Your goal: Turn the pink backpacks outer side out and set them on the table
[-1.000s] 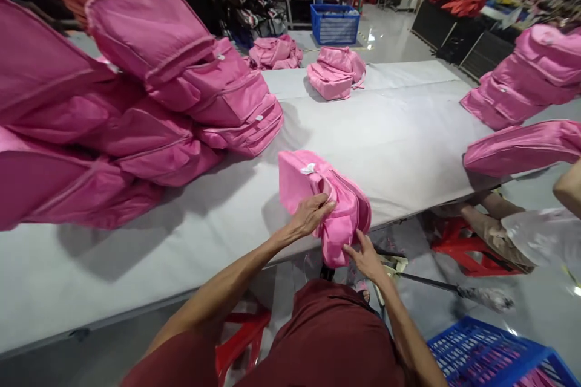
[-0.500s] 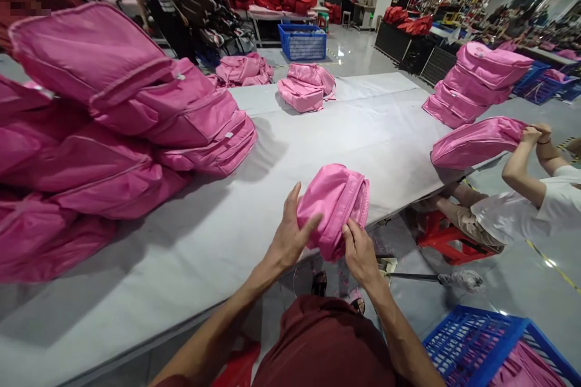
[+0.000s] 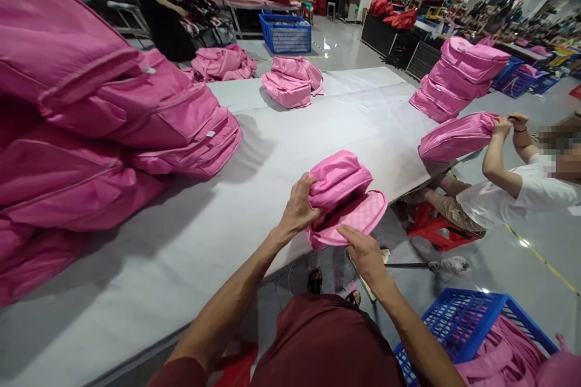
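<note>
A small pink backpack (image 3: 341, 186) rests at the near edge of the grey table (image 3: 190, 242). Its front flap (image 3: 358, 216) is folded open toward me, showing a checked pink lining. My left hand (image 3: 299, 208) grips the bag's left side, fingers wrapped over the fabric. At the lower edge of the open flap, my right hand (image 3: 365, 254) pinches it from below. Both forearms reach out over my dark red lap.
A tall heap of pink backpacks (image 3: 91, 127) fills the table's left. More pink bags (image 3: 290, 81) lie at the far end, with a stack (image 3: 458, 75) at right. A seated person (image 3: 512, 184) holds a pink bag (image 3: 456, 136). A blue crate (image 3: 472, 329) stands by my right leg.
The bag's front flap has swung open toward me, exposing the checked lining. My right hand dropped to the flap's lower edge; my left hand shifted higher onto the bag's side.
</note>
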The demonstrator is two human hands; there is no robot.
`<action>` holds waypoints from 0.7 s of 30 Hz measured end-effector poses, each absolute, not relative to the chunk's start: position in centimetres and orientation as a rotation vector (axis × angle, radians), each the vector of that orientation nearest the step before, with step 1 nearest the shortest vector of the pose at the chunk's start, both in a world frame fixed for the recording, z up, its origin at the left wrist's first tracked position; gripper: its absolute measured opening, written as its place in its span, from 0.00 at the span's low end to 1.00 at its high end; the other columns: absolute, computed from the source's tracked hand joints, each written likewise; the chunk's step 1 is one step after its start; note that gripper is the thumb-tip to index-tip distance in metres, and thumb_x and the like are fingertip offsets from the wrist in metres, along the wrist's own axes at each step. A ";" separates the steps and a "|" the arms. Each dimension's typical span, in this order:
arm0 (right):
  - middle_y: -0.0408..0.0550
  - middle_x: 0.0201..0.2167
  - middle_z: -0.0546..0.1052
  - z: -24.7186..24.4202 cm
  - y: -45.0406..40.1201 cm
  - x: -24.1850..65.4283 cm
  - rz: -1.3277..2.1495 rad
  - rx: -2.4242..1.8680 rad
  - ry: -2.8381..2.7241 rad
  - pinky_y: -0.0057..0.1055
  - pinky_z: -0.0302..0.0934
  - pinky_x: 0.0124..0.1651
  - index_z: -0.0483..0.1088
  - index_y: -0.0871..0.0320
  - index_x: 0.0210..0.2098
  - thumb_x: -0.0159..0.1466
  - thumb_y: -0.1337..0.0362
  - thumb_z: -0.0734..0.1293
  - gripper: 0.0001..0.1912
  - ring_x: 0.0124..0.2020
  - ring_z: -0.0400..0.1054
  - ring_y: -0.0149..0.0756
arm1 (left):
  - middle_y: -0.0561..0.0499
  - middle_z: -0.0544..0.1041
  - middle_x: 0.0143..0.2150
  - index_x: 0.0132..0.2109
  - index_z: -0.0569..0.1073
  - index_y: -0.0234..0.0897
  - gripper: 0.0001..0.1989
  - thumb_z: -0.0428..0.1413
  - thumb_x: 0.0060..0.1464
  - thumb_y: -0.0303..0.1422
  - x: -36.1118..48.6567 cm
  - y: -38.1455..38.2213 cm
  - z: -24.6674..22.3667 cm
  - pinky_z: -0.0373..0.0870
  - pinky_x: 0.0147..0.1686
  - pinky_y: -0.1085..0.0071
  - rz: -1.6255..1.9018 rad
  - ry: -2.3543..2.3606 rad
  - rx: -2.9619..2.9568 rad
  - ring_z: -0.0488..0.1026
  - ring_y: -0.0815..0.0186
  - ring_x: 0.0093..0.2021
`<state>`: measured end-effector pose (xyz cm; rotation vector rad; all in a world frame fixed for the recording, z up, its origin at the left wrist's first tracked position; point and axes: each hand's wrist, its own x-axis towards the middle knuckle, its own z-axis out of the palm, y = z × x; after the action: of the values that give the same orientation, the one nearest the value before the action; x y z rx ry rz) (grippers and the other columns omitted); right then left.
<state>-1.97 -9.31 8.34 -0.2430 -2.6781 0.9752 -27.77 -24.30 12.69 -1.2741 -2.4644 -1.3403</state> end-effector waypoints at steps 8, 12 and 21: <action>0.48 0.59 0.86 2.3 -10.0 6.5 1.142 -0.837 -2.937 0.41 0.77 0.58 0.81 0.47 0.66 0.66 0.71 0.65 0.32 0.54 0.85 0.48 | 0.39 0.75 0.69 0.64 0.74 0.39 0.36 0.59 0.45 0.26 -31.9 -23.7 11.7 0.70 0.71 0.47 -1.490 -2.299 -1.136 0.72 0.44 0.70; 0.44 0.56 0.87 8.8 -8.9 4.0 1.271 -0.311 -3.092 0.35 0.75 0.55 0.82 0.42 0.64 0.68 0.60 0.75 0.25 0.54 0.84 0.48 | 0.38 0.73 0.71 0.67 0.72 0.40 0.37 0.60 0.48 0.27 -28.4 -23.1 12.1 0.67 0.74 0.45 -1.492 -2.191 -1.449 0.69 0.44 0.74; 0.61 0.81 0.60 15.9 -3.7 1.6 0.099 -0.500 -2.431 0.64 0.58 0.80 0.55 0.50 0.84 0.73 0.66 0.72 0.45 0.82 0.52 0.59 | 0.39 0.73 0.71 0.72 0.68 0.44 0.39 0.60 0.52 0.29 -21.4 -19.8 16.0 0.66 0.74 0.40 -1.538 -1.803 -2.021 0.69 0.42 0.74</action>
<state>1.62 -3.75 15.94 -0.5001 -2.4306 0.0987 -21.36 -19.76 16.00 -2.0208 -1.8028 -1.5381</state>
